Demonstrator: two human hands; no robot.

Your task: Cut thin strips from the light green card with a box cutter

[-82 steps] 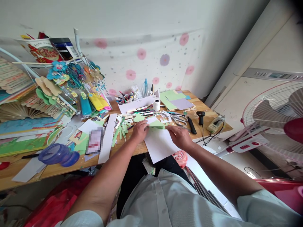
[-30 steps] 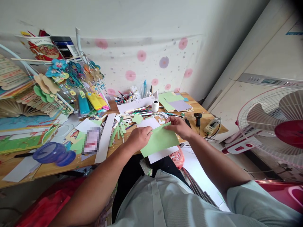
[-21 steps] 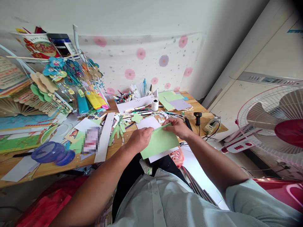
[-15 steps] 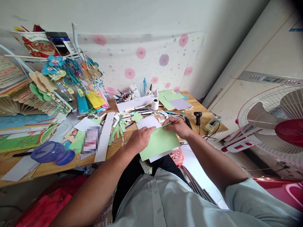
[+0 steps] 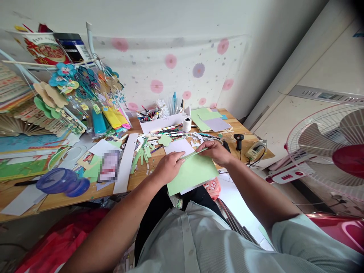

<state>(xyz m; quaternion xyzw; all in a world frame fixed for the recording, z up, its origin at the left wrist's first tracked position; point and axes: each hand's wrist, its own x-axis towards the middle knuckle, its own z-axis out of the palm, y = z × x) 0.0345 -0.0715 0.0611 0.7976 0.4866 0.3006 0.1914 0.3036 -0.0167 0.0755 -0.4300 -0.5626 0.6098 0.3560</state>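
While both hands work at the near edge of the desk (image 5: 71, 195), the left hand (image 5: 167, 168) has its grip pinched together on the left side of a green paper sheet (image 5: 193, 172), and the right hand (image 5: 217, 151) is clamped on the sheet's far edge, at two o'clock from the left. The sheet lies over a white paper (image 5: 178, 146), partly overhanging the desk edge. At twelve o'clock from the hands stands a white tape roll (image 5: 187, 124); at three o'clock lies a black glue gun (image 5: 239, 139).
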